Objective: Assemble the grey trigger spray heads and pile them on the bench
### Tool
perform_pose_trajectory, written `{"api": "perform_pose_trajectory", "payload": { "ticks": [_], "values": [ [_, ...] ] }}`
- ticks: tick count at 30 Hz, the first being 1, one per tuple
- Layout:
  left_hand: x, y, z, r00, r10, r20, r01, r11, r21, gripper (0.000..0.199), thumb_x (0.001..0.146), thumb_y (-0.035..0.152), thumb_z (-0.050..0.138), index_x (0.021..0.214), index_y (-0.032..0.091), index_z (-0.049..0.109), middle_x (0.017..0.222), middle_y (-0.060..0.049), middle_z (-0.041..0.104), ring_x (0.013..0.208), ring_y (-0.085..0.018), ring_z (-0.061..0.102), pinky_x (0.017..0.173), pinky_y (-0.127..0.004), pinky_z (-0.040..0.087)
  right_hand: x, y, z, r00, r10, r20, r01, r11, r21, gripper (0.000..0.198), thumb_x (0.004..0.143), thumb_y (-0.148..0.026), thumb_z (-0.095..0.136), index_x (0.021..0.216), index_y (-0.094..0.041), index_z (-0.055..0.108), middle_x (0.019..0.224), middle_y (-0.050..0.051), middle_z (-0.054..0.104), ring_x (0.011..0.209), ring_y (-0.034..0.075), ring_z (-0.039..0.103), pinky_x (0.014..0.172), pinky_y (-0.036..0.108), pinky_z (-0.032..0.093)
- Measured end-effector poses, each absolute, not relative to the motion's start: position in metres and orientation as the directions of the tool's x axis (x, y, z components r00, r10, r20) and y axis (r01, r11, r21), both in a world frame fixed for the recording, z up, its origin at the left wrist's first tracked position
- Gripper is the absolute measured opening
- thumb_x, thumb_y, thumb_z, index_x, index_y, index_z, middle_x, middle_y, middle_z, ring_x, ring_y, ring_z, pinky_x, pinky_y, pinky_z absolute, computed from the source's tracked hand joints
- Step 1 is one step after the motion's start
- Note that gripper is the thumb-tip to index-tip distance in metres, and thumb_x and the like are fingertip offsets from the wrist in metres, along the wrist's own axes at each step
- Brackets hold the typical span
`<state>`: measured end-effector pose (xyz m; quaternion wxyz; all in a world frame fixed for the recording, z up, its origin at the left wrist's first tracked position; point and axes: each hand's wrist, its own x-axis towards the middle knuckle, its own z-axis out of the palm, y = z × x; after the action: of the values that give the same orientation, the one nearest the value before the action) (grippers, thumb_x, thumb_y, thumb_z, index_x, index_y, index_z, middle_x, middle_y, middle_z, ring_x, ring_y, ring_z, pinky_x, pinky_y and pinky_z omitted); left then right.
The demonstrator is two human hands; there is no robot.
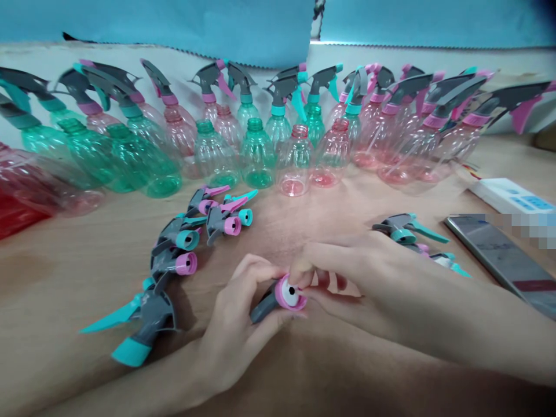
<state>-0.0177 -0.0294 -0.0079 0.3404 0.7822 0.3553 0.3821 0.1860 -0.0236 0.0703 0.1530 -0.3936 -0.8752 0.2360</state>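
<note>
Both hands (pixel 238 313) (pixel 354 272) touch the pink-collared spray head (pixel 281 296) between them.

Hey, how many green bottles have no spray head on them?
4: the leftmost uncapped bottle, a second bottle just right of it, then a third bottle and a fourth bottle nearer the middle. More may be hidden behind.

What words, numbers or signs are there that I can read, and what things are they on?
None can be read clearly.
White box on the right: blue marks, too blurred to read.
Phone: no lettering I can make out on its dark screen.
Held spray head: no readable words.
Bottles: no readable words or labels.
</note>
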Motion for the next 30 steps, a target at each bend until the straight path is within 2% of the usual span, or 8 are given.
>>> {"api": "perform_pose_trajectory", "payload": {
  "ticks": [5,10,15,19,24,27,30],
  "values": [
    [-0.0164,-0.0284,-0.0073,0.458,0.81,0.367,0.287,-0.525,0.801,0.02,0.085,0.024,0.061,0.101,0.021,0.051,0.091,-0.003,0.053,0.088,-0.018,0.054,0.075,-0.031,0.045,0.1876,-0.026,0.0729,-0.657,0.751,0.065,0.605,0.577,-0.549,0.009,0.088,-0.018,0.049,0.087,-0.019,0.058,0.081,0.0,0.065,0.071,0.014,0.059,0.064,0.026,0.04],
    [-0.016,-0.0289,-0.0048,0.446,0.815,0.369,0.284,-0.52,0.805,0.021,0.084,0.024,0.062,0.102,0.023,0.052,0.093,-0.003,0.055,0.088,-0.018,0.055,0.075,-0.03,0.046,0.1874,-0.0275,0.0754,-0.651,0.756,0.07,0.626,0.587,-0.513,0.007,0.086,-0.015,0.05,0.088,-0.02,0.055,0.078,-0.002,0.062,0.068,0.012,0.057,0.059,0.025,0.037],
    [-0.0152,-0.0278,-0.0048,0.426,0.806,0.412,0.296,-0.554,0.778,0.024,0.083,0.024,0.064,0.104,0.024,0.053,0.091,-0.002,0.057,0.085,-0.018,0.055,0.074,-0.03,0.046,0.1853,-0.0264,0.0725,-0.642,0.724,0.253,0.58,0.674,-0.457,0.004,0.086,-0.018,0.053,0.088,-0.021,0.051,0.076,-0.004,0.06,0.064,0.011,0.054,0.052,0.024,0.033],
    [-0.015,-0.0279,-0.004,0.419,0.809,0.413,0.305,-0.553,0.775,0.019,0.083,0.025,0.063,0.1,0.023,0.053,0.091,-0.003,0.057,0.087,-0.018,0.055,0.072,-0.029,0.047,0.1828,-0.0257,0.0707,-0.639,0.718,0.278,0.589,0.688,-0.423,0.011,0.086,-0.017,0.053,0.096,-0.02,0.05,0.078,-0.003,0.061,0.065,0.011,0.055,0.052,0.023,0.034],
    [-0.0153,-0.0285,-0.0029,0.419,0.783,0.461,0.31,-0.6,0.738,0.018,0.083,0.023,0.064,0.099,0.022,0.056,0.091,-0.003,0.061,0.088,-0.019,0.057,0.076,-0.032,0.047,0.182,-0.0271,0.0704,-0.642,0.719,0.267,0.56,0.677,-0.477,0.021,0.087,-0.015,0.051,0.107,-0.021,0.048,0.09,-0.001,0.063,0.077,0.01,0.059,0.061,0.021,0.04],
    [-0.0157,-0.0285,-0.003,0.443,0.75,0.49,0.3,-0.64,0.708,0.018,0.083,0.026,0.063,0.099,0.022,0.057,0.09,-0.004,0.063,0.088,-0.02,0.057,0.075,-0.034,0.048,0.1815,-0.0286,0.0731,-0.669,0.714,0.206,0.564,0.669,-0.485,0.032,0.086,-0.009,0.045,0.117,-0.018,0.045,0.098,0.002,0.064,0.087,0.012,0.06,0.067,0.022,0.042],
    [-0.0161,-0.0284,-0.0036,0.462,0.734,0.498,0.288,-0.655,0.699,0.016,0.085,0.029,0.06,0.099,0.022,0.056,0.089,-0.005,0.064,0.089,-0.022,0.058,0.075,-0.036,0.048,0.1788,-0.0294,0.0746,-0.668,0.726,0.163,0.597,0.654,-0.465,0.044,0.081,-0.007,0.046,0.124,-0.016,0.042,0.097,0.003,0.066,0.088,0.015,0.061,0.065,0.024,0.044]
  ]
}}
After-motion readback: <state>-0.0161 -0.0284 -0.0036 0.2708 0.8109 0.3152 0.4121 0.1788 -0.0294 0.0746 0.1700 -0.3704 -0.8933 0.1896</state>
